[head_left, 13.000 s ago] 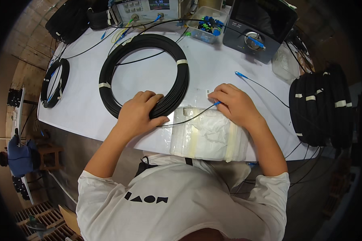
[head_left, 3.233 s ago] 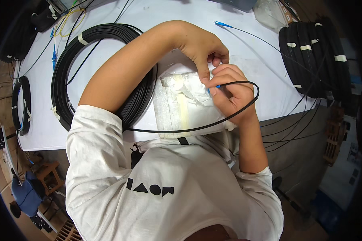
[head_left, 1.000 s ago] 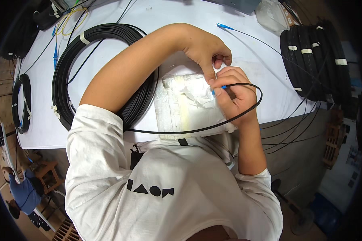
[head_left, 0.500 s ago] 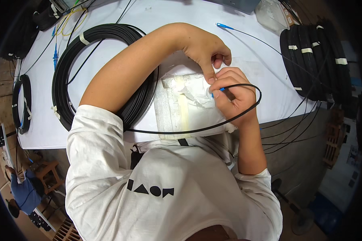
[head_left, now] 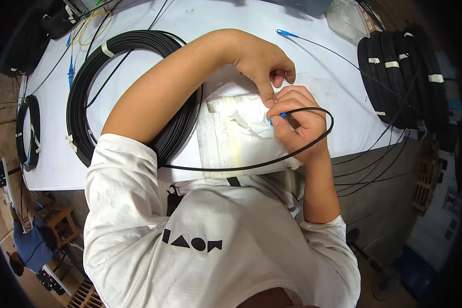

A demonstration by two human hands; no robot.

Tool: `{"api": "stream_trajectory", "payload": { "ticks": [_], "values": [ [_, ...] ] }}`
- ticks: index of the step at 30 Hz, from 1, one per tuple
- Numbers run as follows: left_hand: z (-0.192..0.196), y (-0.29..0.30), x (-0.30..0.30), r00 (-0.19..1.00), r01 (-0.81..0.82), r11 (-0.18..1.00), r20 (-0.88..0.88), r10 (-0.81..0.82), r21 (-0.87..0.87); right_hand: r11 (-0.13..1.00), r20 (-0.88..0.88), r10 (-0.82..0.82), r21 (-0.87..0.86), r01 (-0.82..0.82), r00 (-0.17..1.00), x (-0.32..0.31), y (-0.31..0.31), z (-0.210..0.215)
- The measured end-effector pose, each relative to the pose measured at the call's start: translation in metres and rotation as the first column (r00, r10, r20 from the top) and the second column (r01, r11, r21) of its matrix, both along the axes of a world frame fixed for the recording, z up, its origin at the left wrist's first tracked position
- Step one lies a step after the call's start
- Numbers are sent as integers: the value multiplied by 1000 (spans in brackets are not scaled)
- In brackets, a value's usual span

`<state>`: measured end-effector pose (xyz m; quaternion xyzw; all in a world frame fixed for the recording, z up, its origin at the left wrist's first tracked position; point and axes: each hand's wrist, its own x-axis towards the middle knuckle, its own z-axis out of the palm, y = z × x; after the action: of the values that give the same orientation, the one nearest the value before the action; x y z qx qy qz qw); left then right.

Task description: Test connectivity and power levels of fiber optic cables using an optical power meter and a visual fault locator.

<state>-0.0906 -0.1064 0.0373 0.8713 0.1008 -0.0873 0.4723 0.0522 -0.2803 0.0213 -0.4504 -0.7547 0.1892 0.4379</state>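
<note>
Looking down from the head camera, I see a thin black cable (head_left: pixel 272 163) with a small blue connector (head_left: pixel 281 116) at its end. It is glossy and springy, and it bows out in one wide loop from the right hand (head_left: pixel 300 120), round past the wrist and back along the near table edge toward the big black cable coil (head_left: pixel 131 97). Under the hands lies a white wipe pack (head_left: pixel 236 138), a flat clear-wrapped pad with crumpled tissue pulled up at its top.

The white table (head_left: pixel 318 77) ends just below the pack, so the loop hangs partly over the near edge, close to my chest. Left of the pack the coil takes up most of the surface, and my left forearm crosses over it. To the right, bare tabletop runs as far as a stack of black coils banded with white tape (head_left: pixel 400 77). A second blue-tipped cable (head_left: pixel 287 34) lies on the table beyond the hands, well apart from them. A small black coil (head_left: pixel 25 131) sits at the far left edge.

My hands are together above the pack's top right corner. The right hand is closed round the cable just behind the blue connector. The left hand (head_left: pixel 262 64) comes down from above, thumb and forefinger pinched on a bit of white tissue right at the connector tip.
</note>
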Motion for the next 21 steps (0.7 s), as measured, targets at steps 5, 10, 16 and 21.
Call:
{"api": "stream_trajectory", "payload": {
  "ticks": [5, 10, 16, 21],
  "values": [
    [1, 0, 1, 1000, 18, 1000, -9, -18, -1, 998, -17, -46, 37, 47, 999, -2, 1, -2],
    [1, 1, 0, 1000, 9, 1000, 4, -9, -11, 999, -22, -24, 23, 24, 999, -1, 1, -2],
    [-1, 1, 0, 1000, -8, 999, 0, 8, -36, 1000, 14, 16, 11, -17, 1000, 0, -1, 0],
    [1, 0, 0, 1000, -12, 1000, -13, 12, -9, 999, 16, 3, 38, -4, 1000, 1, 1, -1]
  ]
}}
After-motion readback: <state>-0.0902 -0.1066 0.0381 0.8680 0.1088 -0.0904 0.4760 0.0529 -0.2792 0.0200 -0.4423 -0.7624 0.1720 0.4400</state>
